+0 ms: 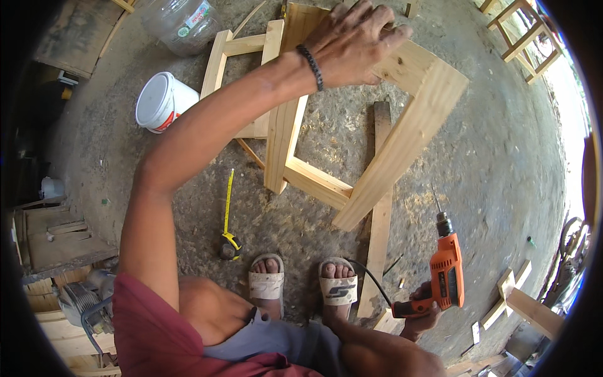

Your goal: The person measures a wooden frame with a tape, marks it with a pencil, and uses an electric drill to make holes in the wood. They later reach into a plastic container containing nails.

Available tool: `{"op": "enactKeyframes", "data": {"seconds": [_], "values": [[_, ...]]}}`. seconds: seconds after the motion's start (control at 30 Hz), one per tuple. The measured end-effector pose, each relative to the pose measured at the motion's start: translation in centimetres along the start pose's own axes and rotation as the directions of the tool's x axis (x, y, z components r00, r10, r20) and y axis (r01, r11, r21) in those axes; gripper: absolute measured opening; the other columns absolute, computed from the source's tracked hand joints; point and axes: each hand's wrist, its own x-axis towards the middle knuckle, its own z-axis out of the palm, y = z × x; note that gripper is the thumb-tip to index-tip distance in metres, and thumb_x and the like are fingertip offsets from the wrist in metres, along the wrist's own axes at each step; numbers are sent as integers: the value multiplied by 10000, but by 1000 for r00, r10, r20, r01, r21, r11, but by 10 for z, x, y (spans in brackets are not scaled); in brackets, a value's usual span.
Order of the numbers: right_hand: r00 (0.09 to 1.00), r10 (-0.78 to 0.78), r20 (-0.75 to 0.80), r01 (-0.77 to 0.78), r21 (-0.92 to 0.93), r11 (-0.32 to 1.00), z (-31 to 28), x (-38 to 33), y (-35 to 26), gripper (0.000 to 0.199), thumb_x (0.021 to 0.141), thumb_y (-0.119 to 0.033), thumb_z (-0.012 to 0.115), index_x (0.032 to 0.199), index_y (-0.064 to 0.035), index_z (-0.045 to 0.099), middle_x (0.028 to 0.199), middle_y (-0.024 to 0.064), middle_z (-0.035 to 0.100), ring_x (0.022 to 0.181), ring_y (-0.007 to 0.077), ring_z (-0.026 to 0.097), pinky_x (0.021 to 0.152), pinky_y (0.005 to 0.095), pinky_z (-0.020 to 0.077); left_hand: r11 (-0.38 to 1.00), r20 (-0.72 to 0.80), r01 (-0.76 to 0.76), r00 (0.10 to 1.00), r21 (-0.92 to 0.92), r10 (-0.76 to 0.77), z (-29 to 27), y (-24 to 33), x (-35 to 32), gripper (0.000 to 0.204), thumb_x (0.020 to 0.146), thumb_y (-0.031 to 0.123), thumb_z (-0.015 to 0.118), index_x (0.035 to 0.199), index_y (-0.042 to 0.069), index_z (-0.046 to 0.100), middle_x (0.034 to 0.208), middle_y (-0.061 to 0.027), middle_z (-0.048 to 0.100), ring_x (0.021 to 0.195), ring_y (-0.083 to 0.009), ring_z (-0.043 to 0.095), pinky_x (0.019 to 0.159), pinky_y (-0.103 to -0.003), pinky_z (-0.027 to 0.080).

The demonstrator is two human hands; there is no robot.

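Note:
My left hand (359, 43), with a dark braided band on the wrist, is closed over the far end of a wooden frame (402, 147). The frame is made of pale boards, with two long sides joined by cross rails, and it stands tilted on the floor in front of me. Low at the right, my right hand (422, 320) grips an orange and black power drill (447, 270) by its handle. A thin bit points away from me, apart from the frame. The drill's black cord (370, 276) runs left past my foot.
An extended tape measure (231, 246) lies near my feet. Beyond it are a white lidded bucket (156, 103), a second wooden frame (217, 60) and a clear plastic container (179, 28). A long plank (377, 239) lies on the concrete floor. Wood pieces (505, 295) are at the right.

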Motion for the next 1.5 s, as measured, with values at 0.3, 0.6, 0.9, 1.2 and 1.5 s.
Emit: {"op": "enactKeyframes", "data": {"seconds": [0.3,0.6,0.9,1.2,1.5], "values": [[993,-108,41,105,66,992,2,-14,3,665,798,-295,666,1318,80,489,966,203,652,705,237,671,576,353,594,939,-407,-342,860,-17,306,-147,23,-54,632,780,150,813,1277,330,466,764,89,496,813,-168,563,837,-434,428],[989,-80,124,68,100,993,20,-24,-5,641,796,-262,671,1315,62,482,1002,220,664,712,246,675,578,359,582,895,-269,-434,879,-107,394,-159,-24,-148,465,764,124,810,1117,290,557,998,-42,447,940,-221,589,909,-445,463],[995,-95,26,94,52,994,27,-24,3,675,768,-311,723,1285,54,488,961,195,662,704,228,686,575,335,586,935,-132,-351,930,-44,343,-181,-18,-205,371,871,203,723,1129,301,475,1083,-24,397,1030,-190,559,878,-403,436],[993,-106,51,106,0,994,29,-15,10,677,785,-328,696,1295,62,482,973,191,649,684,216,665,572,325,565,943,-45,-278,961,-183,274,-185,-25,-250,386,858,232,712,1153,315,478,1045,-23,493,1093,-214,574,971,-444,385],[996,-48,73,44,51,998,33,-15,13,675,785,-315,692,1300,69,482,967,197,653,694,229,673,584,335,577,957,25,-183,981,-224,193,-193,-16,-264,564,840,675,617,1210,281,455,1228,-107,519,1136,-286,529,1018,-496,343]]}}
